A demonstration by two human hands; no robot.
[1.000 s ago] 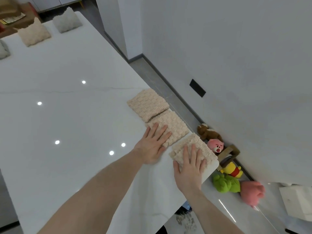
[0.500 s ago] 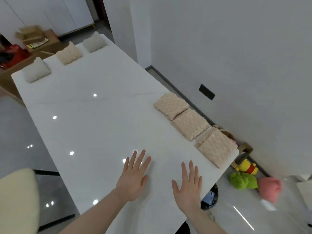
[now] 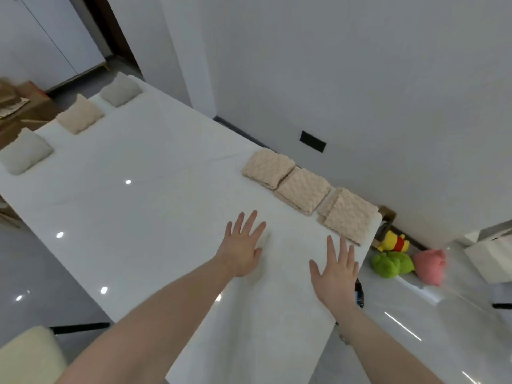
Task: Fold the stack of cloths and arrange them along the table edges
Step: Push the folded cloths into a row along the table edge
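Observation:
Three folded beige textured cloths lie in a row along the right edge of the white table (image 3: 138, 206): the far one (image 3: 268, 168), the middle one (image 3: 303, 189) and the near one (image 3: 348, 214). Three more folded cloths sit along the far edge: a grey one (image 3: 120, 90), a beige one (image 3: 79, 115) and a pale grey one (image 3: 25, 152). My left hand (image 3: 242, 246) is flat over the table with fingers spread, holding nothing. My right hand (image 3: 336, 268) is also spread and empty, just short of the near cloth.
Plush toys lie on the floor to the right of the table: a yellow one (image 3: 393, 241), a green one (image 3: 392, 264) and a pink one (image 3: 430, 264). A cream chair (image 3: 30, 356) stands at the lower left. Cardboard boxes (image 3: 16, 106) sit beyond the far edge.
Both hands have come off the two nearest cloths and drawn back toward me, now spread over bare table. The view has pulled back and shows the far edge cloths.

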